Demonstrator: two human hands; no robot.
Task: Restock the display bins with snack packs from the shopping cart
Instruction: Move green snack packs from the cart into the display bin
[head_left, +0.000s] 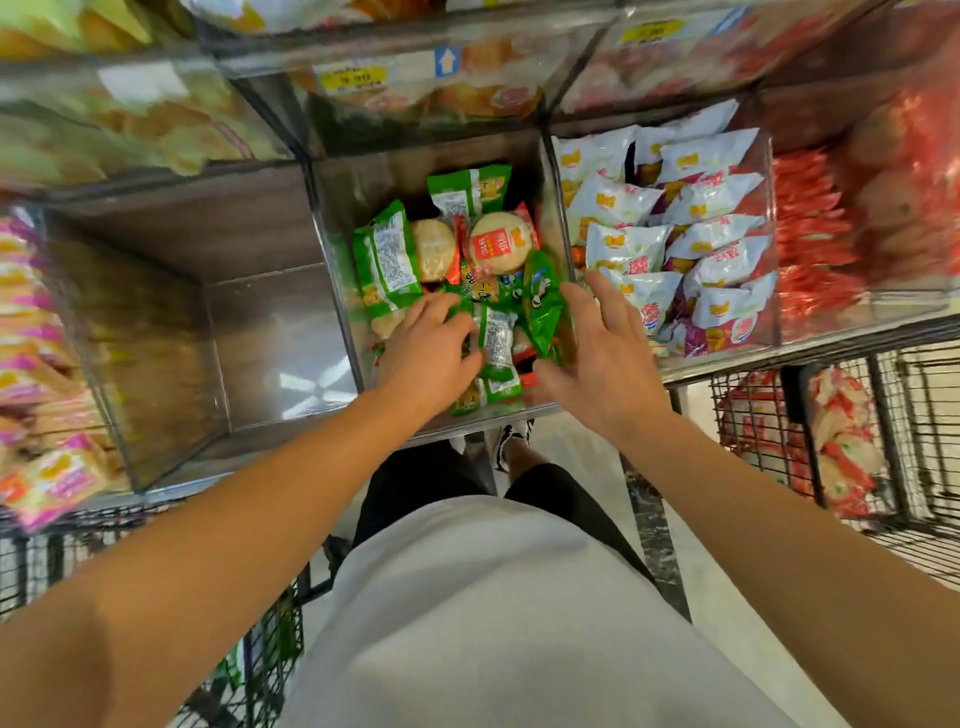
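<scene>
while both my hands are lowered into the clear middle bin (550, 171) at the centre of the frame, neither has a firm hold on anything. my left hand (426, 353) lies palm down on the green snack packs (389, 254), fingers bent loosely over the pile, pressing rather than pinching; i judge it is there to settle the heap so it sits below the bin's front lip. my right hand (597, 358) is spread wide, fingers straight, its edge against the right-hand side of the same pile near the bin wall, apparently herding stray packs inward. so my grip is loose on the left and fully spread on the right, holding nothing.

the packs lie jumbled: green wrappers, two round pale rice crackers (498, 241) in clear wrap toward the back, red-edged ones beneath. the heap covers only the near part of the bin, so by my judgement restocking here is partly done.

the bin at centre left (208, 249) shows bare wooden wall and holds no packs that i can see. the bin at centre right holds white packs (670, 228), well filled. a wire basket (883, 441) at lower right holds red and white packs; black wire mesh (260, 660) at lower left may be the cart, though i cannot tell.

risk: packs near the front lip could slide out when i lift my hands.
</scene>
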